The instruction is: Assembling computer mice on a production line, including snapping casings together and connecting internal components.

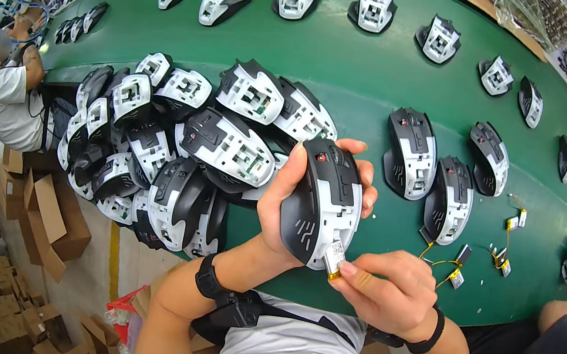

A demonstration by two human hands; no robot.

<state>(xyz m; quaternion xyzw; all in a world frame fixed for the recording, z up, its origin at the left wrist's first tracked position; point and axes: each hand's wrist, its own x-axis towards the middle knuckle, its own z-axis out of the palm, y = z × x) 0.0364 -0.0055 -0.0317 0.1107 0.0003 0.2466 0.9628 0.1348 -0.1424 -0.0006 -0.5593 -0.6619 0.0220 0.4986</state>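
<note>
My left hand (275,209) is wrapped round a black-and-white computer mouse (328,177), its thumb on one side and fingertips showing on the other. Its white inner frame is exposed at the near end. Between thumb and fingers, my right hand (392,289) pinches a small silver pouch battery (335,255) with a yellow end. The battery lies against the near end of the mouse, at the opening in the white frame; how deep it sits I cannot tell. Beside the right hand, several similar batteries with thin wires, one silver battery (456,279) among them, lie on the green table (362,63).
A heap of similar mice (236,146) crowds the table to the left. Three mice, including one (410,157), lie right of my hands. More mice (375,11) form a row at the back. A person (16,95) sits far left, near cardboard boxes (54,225) on the floor.
</note>
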